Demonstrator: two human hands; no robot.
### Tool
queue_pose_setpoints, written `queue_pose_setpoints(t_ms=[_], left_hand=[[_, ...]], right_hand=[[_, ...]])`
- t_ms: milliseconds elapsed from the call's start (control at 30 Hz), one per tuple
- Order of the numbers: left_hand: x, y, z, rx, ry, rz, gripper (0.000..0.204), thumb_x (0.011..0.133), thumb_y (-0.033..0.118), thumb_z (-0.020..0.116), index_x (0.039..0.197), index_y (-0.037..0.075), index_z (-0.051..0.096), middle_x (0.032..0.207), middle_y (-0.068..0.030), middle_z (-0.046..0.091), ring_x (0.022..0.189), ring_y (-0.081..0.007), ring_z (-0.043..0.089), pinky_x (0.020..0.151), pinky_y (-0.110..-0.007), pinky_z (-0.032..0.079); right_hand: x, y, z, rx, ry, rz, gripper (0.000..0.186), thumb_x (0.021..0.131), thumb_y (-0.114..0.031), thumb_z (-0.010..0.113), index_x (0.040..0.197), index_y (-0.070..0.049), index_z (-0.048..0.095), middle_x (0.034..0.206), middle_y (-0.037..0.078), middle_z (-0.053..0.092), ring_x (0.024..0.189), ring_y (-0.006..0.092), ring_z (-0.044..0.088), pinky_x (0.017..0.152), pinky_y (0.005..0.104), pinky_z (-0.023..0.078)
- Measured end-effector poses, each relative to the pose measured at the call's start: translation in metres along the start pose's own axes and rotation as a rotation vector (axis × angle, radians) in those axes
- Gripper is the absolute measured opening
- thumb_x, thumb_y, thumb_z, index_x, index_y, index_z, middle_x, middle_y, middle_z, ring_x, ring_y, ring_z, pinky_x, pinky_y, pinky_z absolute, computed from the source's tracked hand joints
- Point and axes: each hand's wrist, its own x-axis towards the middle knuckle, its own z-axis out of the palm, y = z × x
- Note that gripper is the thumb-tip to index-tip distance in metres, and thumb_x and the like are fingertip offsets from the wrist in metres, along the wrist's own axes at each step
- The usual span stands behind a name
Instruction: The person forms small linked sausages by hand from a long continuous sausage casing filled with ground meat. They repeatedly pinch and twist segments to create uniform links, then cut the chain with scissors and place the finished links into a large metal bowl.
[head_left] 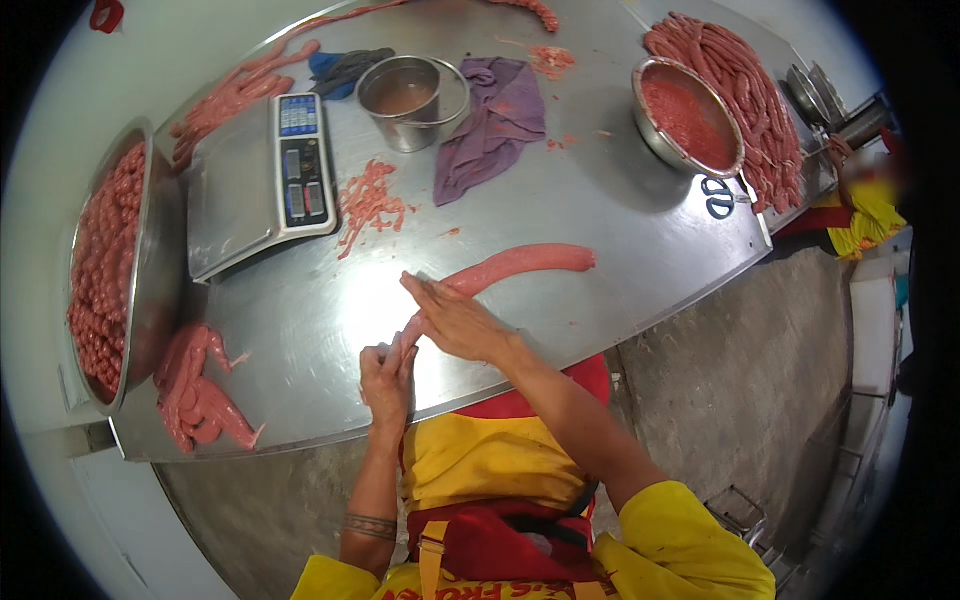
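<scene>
The broad metal table [640, 230] spread before me. Toward its left end was the large metal bowl [155, 270], full of small linked sausages [105, 260]. Across at the far right lay a thick heap of coiled sausage [735, 90]. The scale [235, 190] stood just beside the large bowl, its keypad side toward the table's middle. My long pink sausage [525, 262] lay near the edge in front of me, its plump end pointing right, the other end running under my hands. A smaller bowl [655, 140] of mince sat next to the coiled heap. The purple cloth [490, 130] lay crumpled beside the metal pot [410, 135]. My right hand [455, 318] rested across the sausage, fingers straight and together; I couldn't tell whether the thumb gripped underneath. My left hand [385, 378] was curled tight around its thin near end. Smallest were the meat scraps [370, 205], strewn next to the scale.
</scene>
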Motion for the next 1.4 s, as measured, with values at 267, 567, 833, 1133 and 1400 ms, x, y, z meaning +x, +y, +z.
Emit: queue_pose_setpoints(t_ms=[267, 567, 833, 1133, 1400], left_hand=[[0.028, 0.036, -0.027, -0.081, -0.096, -0.118, 0.045, 0.081, 0.014, 0.088, 0.123, 0.005, 0.075, 0.089, -0.0076, 0.053, 0.078, -0.0221, 0.054, 0.068, -0.034, 0.049], [0.155, 0.206, 0.124, -0.310, -0.262, 0.569, 0.059, 0.083, 0.029, 0.082, 0.135, 0.007, 0.064, 0.139, -0.0211, 0.060, 0.129, -0.0385, 0.055, 0.106, -0.049, 0.043], [0.153, 0.203, 0.115, -0.618, -0.804, 0.393, 0.041, 0.089, 0.023, 0.079, 0.127, 0.011, 0.071, 0.097, -0.0110, 0.077, 0.094, -0.0279, 0.072, 0.082, -0.033, 0.056], [0.191, 0.212, 0.158, -0.431, -0.359, 0.670, 0.024, 0.089, 0.030, 0.076, 0.105, 0.013, 0.080, 0.093, -0.0066, 0.071, 0.090, -0.0277, 0.065, 0.081, -0.041, 0.055], [0.181, 0.208, 0.146, -0.155, -0.348, 0.898, 0.070, 0.088, 0.020, 0.078, 0.149, 0.003, 0.048, 0.136, -0.0146, 0.064, 0.133, -0.0327, 0.055, 0.108, -0.041, 0.047]], right_hand=[[-0.070, 0.083, -0.116, -0.161, 0.244, 0.216, 0.062, 0.102, -0.019, 0.055, 0.156, 0.003, 0.032, 0.152, 0.031, 0.045, 0.142, 0.0442, 0.044, 0.119, 0.0514, 0.034], [-0.210, 0.141, -0.173, -0.434, 0.536, 0.513, 0.067, 0.103, -0.022, 0.055, 0.158, 0.004, 0.027, 0.158, 0.031, 0.037, 0.147, 0.0472, 0.035, 0.122, 0.0527, 0.029], [-0.161, 0.036, -0.144, 1.221, 1.304, -0.054, 0.080, 0.101, -0.011, 0.057, 0.166, -0.008, 0.011, 0.167, 0.026, 0.024, 0.156, 0.0359, 0.023, 0.126, 0.0468, 0.023], [-0.550, -0.011, -0.260, 0.332, 0.174, 1.133, 0.021, 0.094, 0.000, 0.065, 0.111, -0.004, 0.075, 0.117, 0.013, 0.076, 0.102, 0.0269, 0.071, 0.090, 0.0400, 0.054], [-0.528, 0.095, -0.249, 1.268, 1.647, 0.087, 0.069, 0.095, 0.006, 0.056, 0.158, -0.015, 0.037, 0.160, 0.020, 0.043, 0.084, 0.0150, 0.061, 0.056, 0.0205, 0.051]])
